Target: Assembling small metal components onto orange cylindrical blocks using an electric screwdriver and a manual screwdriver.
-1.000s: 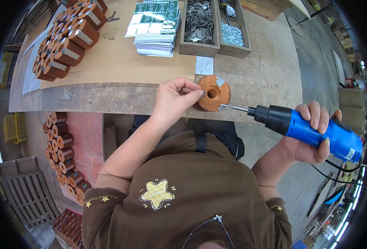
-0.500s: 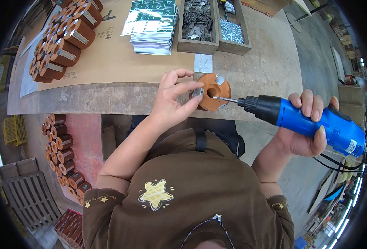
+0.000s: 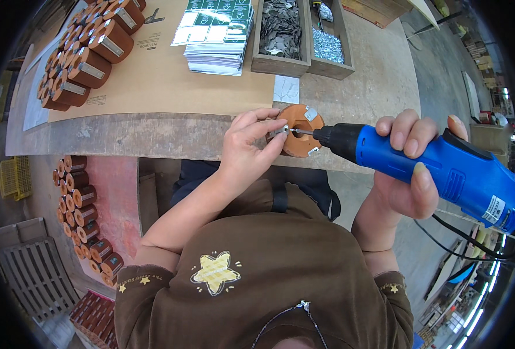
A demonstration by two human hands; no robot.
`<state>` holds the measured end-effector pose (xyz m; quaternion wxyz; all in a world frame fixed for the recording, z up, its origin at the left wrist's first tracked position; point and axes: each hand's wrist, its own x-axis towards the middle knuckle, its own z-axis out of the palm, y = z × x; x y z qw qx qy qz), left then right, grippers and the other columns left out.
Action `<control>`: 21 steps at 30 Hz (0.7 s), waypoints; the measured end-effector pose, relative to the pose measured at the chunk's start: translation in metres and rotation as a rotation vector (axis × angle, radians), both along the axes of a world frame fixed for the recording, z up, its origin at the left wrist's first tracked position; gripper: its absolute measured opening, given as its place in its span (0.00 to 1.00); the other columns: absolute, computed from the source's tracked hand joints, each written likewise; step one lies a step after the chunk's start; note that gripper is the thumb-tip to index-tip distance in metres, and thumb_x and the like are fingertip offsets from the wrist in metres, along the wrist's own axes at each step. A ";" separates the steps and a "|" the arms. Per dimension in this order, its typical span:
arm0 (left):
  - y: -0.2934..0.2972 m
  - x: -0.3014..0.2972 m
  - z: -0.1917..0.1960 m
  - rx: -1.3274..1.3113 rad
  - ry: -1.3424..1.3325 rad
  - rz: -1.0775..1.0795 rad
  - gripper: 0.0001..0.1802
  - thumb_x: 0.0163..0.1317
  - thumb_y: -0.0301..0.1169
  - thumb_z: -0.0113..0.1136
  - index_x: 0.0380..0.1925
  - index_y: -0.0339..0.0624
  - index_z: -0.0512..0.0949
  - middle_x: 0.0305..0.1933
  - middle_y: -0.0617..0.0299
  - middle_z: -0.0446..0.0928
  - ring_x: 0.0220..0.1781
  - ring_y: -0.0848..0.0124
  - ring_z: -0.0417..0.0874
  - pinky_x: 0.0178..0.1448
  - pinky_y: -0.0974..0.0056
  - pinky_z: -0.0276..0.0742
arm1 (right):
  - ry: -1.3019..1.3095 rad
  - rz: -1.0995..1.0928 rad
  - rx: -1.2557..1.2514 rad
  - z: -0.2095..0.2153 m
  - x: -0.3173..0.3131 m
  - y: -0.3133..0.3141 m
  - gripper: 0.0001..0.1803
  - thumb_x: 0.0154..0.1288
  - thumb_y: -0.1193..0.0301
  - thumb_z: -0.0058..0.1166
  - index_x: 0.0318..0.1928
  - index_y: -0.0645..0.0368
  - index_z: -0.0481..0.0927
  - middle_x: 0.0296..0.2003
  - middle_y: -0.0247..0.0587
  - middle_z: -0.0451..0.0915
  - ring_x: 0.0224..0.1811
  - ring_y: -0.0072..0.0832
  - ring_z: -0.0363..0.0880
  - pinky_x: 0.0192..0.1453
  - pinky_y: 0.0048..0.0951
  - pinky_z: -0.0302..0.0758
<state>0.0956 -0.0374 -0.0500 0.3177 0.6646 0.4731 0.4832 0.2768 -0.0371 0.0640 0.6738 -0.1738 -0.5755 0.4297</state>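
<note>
On the table's front edge sits a round orange-brown wooden piece [image 3: 304, 149] with a hole in its middle. Small silver plates [image 3: 310, 114] lie on its rim. My left hand [image 3: 250, 139] pinches a small metal plate [image 3: 278, 132] at the left rim, thumb and fingers partly covering it. My right hand [image 3: 412, 157] is wrapped round a blue and black electric screwdriver [image 3: 444, 168]. Its bit [image 3: 304, 132] crosses the wooden piece and reaches the plate beside my left fingertips. Whether a screw sits on the tip is too small to tell.
Wooden boxes hold grey metal plates [image 3: 281, 29] and silver screws [image 3: 328, 46]. Left of them stands a stack of green and white printed sheets [image 3: 214, 55]. Brown cylinders [image 3: 89, 67] are piled far left; more [image 3: 84, 196] stand below. A black cable [image 3: 473, 237] hangs from the screwdriver.
My right hand has moved the screwdriver left, bringing the bit from over the centre hole to the plate at my left fingertips. My left hand has hardly shifted.
</note>
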 end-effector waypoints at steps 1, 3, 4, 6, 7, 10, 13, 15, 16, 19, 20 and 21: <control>0.000 0.000 0.001 -0.051 -0.031 -0.017 0.12 0.45 0.22 0.59 0.33 0.38 0.79 0.42 0.54 0.75 0.45 0.66 0.75 0.48 0.67 0.68 | -0.018 -0.023 -0.007 0.001 -0.002 0.000 0.35 0.47 0.75 0.51 0.58 0.56 0.53 0.27 0.39 0.69 0.31 0.31 0.67 0.40 0.38 0.69; 0.000 -0.001 -0.001 -0.041 -0.035 -0.020 0.12 0.46 0.22 0.59 0.33 0.37 0.79 0.42 0.54 0.75 0.45 0.66 0.76 0.48 0.67 0.69 | -0.041 -0.041 -0.008 0.002 -0.007 0.000 0.36 0.47 0.75 0.52 0.58 0.56 0.53 0.26 0.39 0.69 0.30 0.31 0.68 0.39 0.38 0.70; 0.000 -0.001 -0.002 -0.031 -0.035 -0.026 0.11 0.46 0.22 0.59 0.34 0.37 0.79 0.42 0.53 0.75 0.45 0.67 0.76 0.48 0.68 0.69 | -0.062 -0.061 -0.009 0.003 -0.009 0.000 0.36 0.46 0.75 0.53 0.57 0.56 0.53 0.25 0.39 0.69 0.29 0.31 0.68 0.38 0.37 0.70; 0.000 -0.002 -0.001 -0.051 -0.058 -0.036 0.11 0.46 0.22 0.59 0.34 0.37 0.79 0.42 0.53 0.75 0.45 0.67 0.76 0.48 0.68 0.69 | -0.078 -0.060 -0.015 0.004 -0.012 0.000 0.36 0.46 0.75 0.54 0.57 0.56 0.53 0.25 0.39 0.69 0.29 0.31 0.68 0.39 0.37 0.70; 0.000 -0.002 0.000 -0.070 -0.079 -0.045 0.12 0.46 0.22 0.59 0.34 0.37 0.79 0.42 0.53 0.75 0.45 0.67 0.76 0.48 0.68 0.69 | -0.092 -0.058 -0.021 0.004 -0.013 0.000 0.37 0.46 0.75 0.54 0.57 0.57 0.53 0.25 0.39 0.69 0.29 0.31 0.68 0.39 0.37 0.71; -0.001 -0.002 0.003 -0.109 -0.124 -0.053 0.12 0.46 0.21 0.59 0.34 0.37 0.78 0.42 0.53 0.75 0.45 0.67 0.76 0.48 0.68 0.69 | -0.178 0.041 0.085 -0.003 -0.008 0.008 0.34 0.46 0.71 0.48 0.57 0.57 0.55 0.28 0.37 0.68 0.33 0.29 0.66 0.41 0.37 0.68; -0.001 -0.002 0.003 -0.110 -0.128 -0.055 0.12 0.46 0.21 0.59 0.34 0.37 0.78 0.42 0.54 0.75 0.45 0.67 0.76 0.48 0.68 0.69 | -0.096 -0.033 -0.038 0.003 -0.018 0.004 0.36 0.46 0.75 0.55 0.56 0.57 0.53 0.25 0.39 0.70 0.29 0.31 0.69 0.39 0.37 0.71; -0.001 -0.002 0.003 -0.114 -0.133 -0.053 0.12 0.46 0.22 0.59 0.34 0.37 0.78 0.42 0.54 0.75 0.45 0.67 0.76 0.48 0.68 0.69 | -0.104 -0.029 -0.035 0.003 -0.019 0.005 0.36 0.46 0.75 0.55 0.56 0.57 0.53 0.24 0.39 0.70 0.29 0.31 0.70 0.39 0.36 0.71; -0.001 -0.002 0.002 -0.119 -0.137 -0.055 0.12 0.46 0.22 0.59 0.34 0.37 0.78 0.42 0.54 0.75 0.45 0.67 0.76 0.48 0.68 0.69 | -0.110 -0.030 -0.034 0.003 -0.019 0.006 0.36 0.46 0.75 0.55 0.56 0.57 0.53 0.24 0.39 0.70 0.29 0.31 0.70 0.39 0.36 0.71; -0.001 -0.002 0.003 -0.112 -0.128 -0.054 0.11 0.46 0.22 0.59 0.34 0.37 0.78 0.42 0.53 0.75 0.45 0.67 0.76 0.48 0.68 0.69 | -0.121 -0.030 -0.027 0.003 -0.021 0.007 0.36 0.46 0.75 0.56 0.56 0.58 0.54 0.24 0.39 0.70 0.29 0.31 0.70 0.39 0.36 0.71; -0.001 -0.001 0.004 -0.112 -0.130 -0.054 0.11 0.46 0.22 0.59 0.34 0.37 0.78 0.42 0.53 0.75 0.45 0.67 0.76 0.48 0.68 0.69 | -0.124 -0.030 -0.027 0.004 -0.022 0.007 0.36 0.46 0.75 0.56 0.56 0.58 0.54 0.24 0.39 0.70 0.29 0.31 0.70 0.39 0.36 0.71; -0.001 -0.001 0.004 -0.119 -0.140 -0.054 0.11 0.46 0.22 0.59 0.34 0.37 0.78 0.42 0.53 0.75 0.45 0.66 0.76 0.48 0.68 0.69 | -0.129 -0.031 -0.035 0.004 -0.022 0.006 0.35 0.46 0.75 0.56 0.55 0.58 0.54 0.24 0.39 0.70 0.29 0.31 0.70 0.39 0.36 0.71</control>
